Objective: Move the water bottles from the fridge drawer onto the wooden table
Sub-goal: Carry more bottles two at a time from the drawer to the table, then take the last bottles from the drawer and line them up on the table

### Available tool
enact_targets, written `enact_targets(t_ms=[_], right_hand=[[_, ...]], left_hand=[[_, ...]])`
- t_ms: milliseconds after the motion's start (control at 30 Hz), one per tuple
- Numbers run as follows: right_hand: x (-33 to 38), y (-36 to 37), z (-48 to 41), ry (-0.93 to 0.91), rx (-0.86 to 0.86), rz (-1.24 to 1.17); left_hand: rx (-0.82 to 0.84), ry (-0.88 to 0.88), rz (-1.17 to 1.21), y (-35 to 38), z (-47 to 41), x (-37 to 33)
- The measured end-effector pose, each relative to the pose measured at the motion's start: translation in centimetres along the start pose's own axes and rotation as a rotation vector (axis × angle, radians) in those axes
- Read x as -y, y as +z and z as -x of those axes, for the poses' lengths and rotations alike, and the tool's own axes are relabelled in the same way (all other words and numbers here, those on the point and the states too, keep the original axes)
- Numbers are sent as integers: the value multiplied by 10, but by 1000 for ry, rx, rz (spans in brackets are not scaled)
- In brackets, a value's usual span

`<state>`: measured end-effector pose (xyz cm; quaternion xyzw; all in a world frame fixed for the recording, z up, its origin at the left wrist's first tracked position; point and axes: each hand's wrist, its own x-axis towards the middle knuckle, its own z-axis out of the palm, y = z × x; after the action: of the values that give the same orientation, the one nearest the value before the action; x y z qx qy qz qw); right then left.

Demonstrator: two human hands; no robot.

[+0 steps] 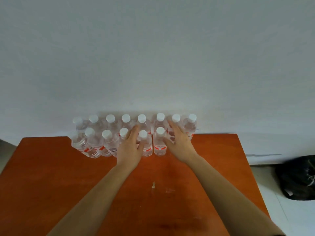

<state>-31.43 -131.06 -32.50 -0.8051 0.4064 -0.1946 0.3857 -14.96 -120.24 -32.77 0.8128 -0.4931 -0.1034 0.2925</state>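
Several clear water bottles (109, 142) with white caps and red labels stand upright in two rows at the far edge of the orange-brown wooden table (51, 176), close to the wall. My left hand (129, 147) holds a front-row bottle (147, 147) from its left side, thumb across the front and fingers reaching behind it. My right hand (179, 142) holds the neighbouring front-row bottle (159, 145) from its right side, thumb on its body. Both bottles stand on the table. The fridge drawer is out of view.
A pale wall (153, 57) rises directly behind the bottles. A black plastic bag (298, 178) lies on the light floor to the right of the table. A small pale scrap (153, 185) sits mid-table between my forearms.
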Motion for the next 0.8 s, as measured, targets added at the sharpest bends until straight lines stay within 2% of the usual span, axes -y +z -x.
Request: enact_targets(t_ms=[100,267,400,567,800], right_hand=[[19,-35,9,-68,-152,76],[43,-98,47,-243,-528,352],[41,-146,92,-259,-685,487],[10,-201,168,-177,-781,572],[-23,-270,285,167,-931,759]], left_hand=[[-105,55,-42,-31,6,-27],[-354,218,-253,-77,32,-86],[-447,285,-337,-86,61,-141],[-386,372,-332,-62,92,-212],[-228,623,-212,-19,125,-310]])
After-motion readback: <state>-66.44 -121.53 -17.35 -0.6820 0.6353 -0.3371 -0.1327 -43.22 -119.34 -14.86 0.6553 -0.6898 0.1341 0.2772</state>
